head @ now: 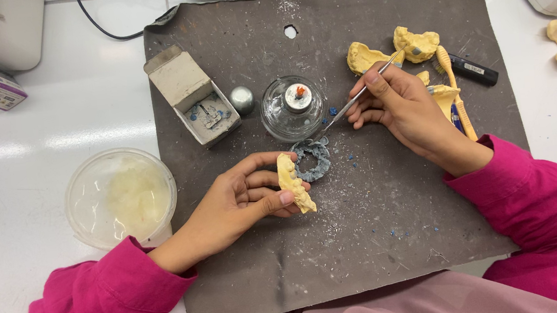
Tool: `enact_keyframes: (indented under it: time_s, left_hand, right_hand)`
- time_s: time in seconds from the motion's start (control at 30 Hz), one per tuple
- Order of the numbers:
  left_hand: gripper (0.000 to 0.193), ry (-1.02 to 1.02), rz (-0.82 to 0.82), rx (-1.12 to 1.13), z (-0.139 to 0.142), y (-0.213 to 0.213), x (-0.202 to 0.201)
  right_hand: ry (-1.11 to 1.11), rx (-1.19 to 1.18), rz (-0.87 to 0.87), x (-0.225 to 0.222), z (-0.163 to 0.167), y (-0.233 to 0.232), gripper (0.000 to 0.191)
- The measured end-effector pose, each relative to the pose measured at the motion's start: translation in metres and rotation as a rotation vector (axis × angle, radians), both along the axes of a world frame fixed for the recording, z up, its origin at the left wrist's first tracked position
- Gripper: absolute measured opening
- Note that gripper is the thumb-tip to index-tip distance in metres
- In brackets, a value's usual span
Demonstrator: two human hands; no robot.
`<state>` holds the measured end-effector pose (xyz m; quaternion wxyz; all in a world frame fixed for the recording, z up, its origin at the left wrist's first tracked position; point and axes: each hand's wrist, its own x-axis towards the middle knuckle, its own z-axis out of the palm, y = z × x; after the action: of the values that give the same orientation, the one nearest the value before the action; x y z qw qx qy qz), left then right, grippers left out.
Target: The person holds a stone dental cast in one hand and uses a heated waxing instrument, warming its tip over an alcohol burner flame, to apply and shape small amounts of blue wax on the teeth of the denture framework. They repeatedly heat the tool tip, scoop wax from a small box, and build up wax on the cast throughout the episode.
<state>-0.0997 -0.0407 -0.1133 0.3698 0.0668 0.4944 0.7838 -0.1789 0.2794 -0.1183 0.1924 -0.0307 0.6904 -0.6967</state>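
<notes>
My left hand (pixel 245 198) grips a yellow plaster dental cast (pixel 293 182), held on edge above the dark grey mat (pixel 383 235). My right hand (pixel 401 105) holds a thin metal carving tool (pixel 358 96) like a pen. Its tip points down-left towards a ring of blue-grey wax (pixel 311 160) lying on the mat beside the cast. A small glass spirit lamp (pixel 292 107) with an orange wick holder stands just behind the wax ring.
An open small metal box (pixel 193 96) with wax bits and a metal cap (pixel 241 99) sit at the mat's left. More yellow casts (pixel 391 49), a yellow toothbrush (pixel 456 89) and a black lighter (pixel 473 70) lie right. A lidded plastic tub (pixel 121 197) stands left.
</notes>
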Motion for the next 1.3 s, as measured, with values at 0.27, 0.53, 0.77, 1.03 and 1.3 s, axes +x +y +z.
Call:
enact_keyframes:
  time_s: [0.27, 0.53, 0.77, 1.03, 1.3]
  left_hand:
    - [0.058, 0.013, 0.0, -0.002, -0.0007, 0.0, 0.0001]
    - [0.058, -0.003, -0.002, -0.007, 0.0009, 0.0, -0.0003]
    - [0.058, -0.011, -0.001, -0.001, -0.0006, 0.0003, -0.0002]
    - [0.057, -0.009, -0.002, 0.002, -0.0008, -0.0001, 0.0001]
    - [0.057, -0.005, -0.002, 0.013, -0.0003, 0.0001, -0.0001]
  right_hand:
    - [-0.029, 0.029, 0.001, -0.0007, 0.0045, -0.0012, 0.037]
    - [-0.044, -0.022, -0.02, -0.0005, 0.0019, -0.0004, 0.037]
    - [-0.028, -0.079, -0.067, 0.0011, 0.0007, -0.0005, 0.036]
    - [0.009, -0.066, -0.063, 0.0026, -0.0007, -0.001, 0.035]
    - [-0.003, -0.042, -0.04, 0.002, 0.0007, -0.0013, 0.035]
